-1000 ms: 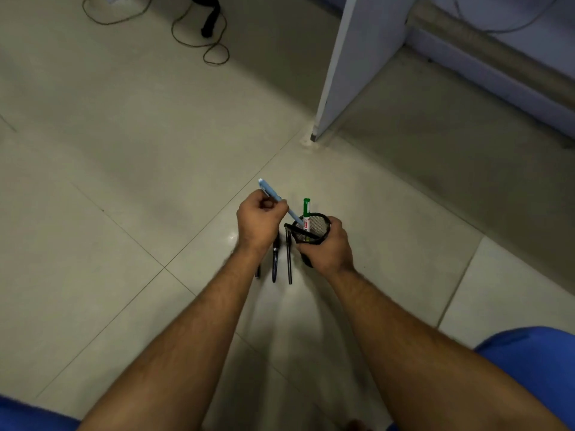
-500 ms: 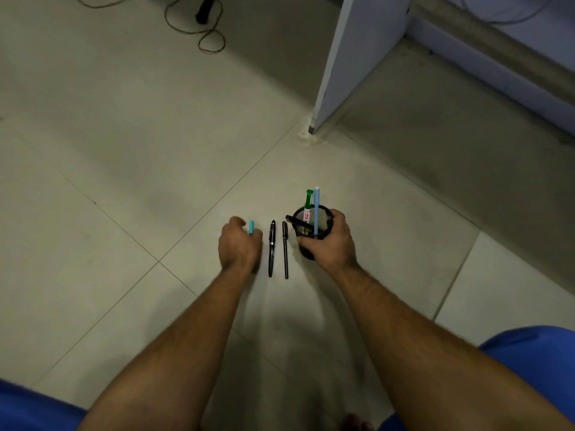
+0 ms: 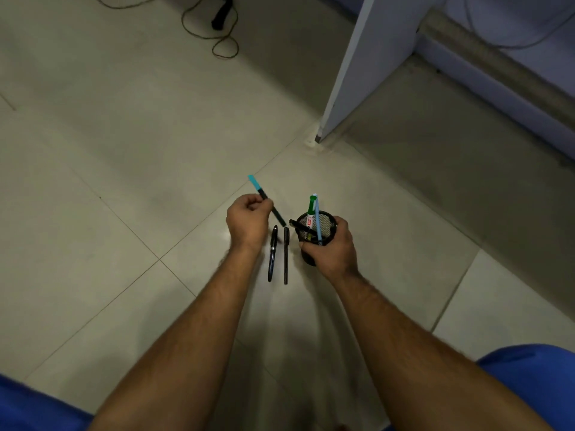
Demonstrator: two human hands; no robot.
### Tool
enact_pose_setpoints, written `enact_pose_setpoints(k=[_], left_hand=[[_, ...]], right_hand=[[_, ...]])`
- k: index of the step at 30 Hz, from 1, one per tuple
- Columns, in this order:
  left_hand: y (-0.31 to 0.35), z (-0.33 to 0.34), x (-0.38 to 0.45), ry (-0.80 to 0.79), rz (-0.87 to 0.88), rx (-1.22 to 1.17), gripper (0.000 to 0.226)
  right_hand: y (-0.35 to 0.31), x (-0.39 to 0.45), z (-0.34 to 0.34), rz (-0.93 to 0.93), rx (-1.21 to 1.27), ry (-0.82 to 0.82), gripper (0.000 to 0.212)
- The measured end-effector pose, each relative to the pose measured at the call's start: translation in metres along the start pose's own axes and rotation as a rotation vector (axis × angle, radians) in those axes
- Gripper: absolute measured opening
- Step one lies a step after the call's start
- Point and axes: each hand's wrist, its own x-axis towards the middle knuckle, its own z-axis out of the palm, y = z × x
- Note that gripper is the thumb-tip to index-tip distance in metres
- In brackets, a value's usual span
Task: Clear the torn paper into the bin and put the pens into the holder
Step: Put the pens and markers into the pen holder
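Note:
My left hand grips a dark pen with a teal cap, lifted off the floor and slanted with its tip pointing toward the holder. My right hand is wrapped around a black mesh pen holder standing on the tiled floor. Inside the holder stand a green-capped marker, a light blue pen and a black pen leaning over the rim. Two black pens lie side by side on the floor between my hands. No torn paper or bin is in view.
A white furniture panel meets the floor beyond the holder, with a grey pipe along the wall at the right. A thin cable and a dark plug lie on the floor at the far top. My blue-clad knees frame the bottom corners.
The light blue pen went into the holder. My left hand then dropped to the floor, closed on the teal-capped pen and has lifted it toward the holder. My right hand kept holding the holder.

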Motion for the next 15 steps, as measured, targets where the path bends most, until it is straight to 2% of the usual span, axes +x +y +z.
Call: enact_pose_setpoints(k=[2,8,11,13,15], left_hand=[[0.011,0.007,-0.005,-0.042,0.029,-0.117,0.008],[0.014,0.022,-0.024,-0.197,0.064,-0.175,0.011],[0.000,0.025,-0.037,-0.289,0.133,0.014,0.014],[-0.008,0.024,-0.040,-0.285,0.255,0.235,0.019],[-0.011,0.021,-0.039,-0.260,0.296,0.268,0.021]], right_hand=[[-0.003,0.000,0.001,-0.006,0.010,-0.002,0.084],[-0.002,0.000,0.001,-0.006,0.012,0.015,0.084],[-0.002,0.001,0.000,0.011,0.040,0.015,0.083],[-0.002,0.000,-0.001,0.019,0.060,0.023,0.083],[-0.003,-0.001,-0.003,0.022,0.074,0.026,0.084]])
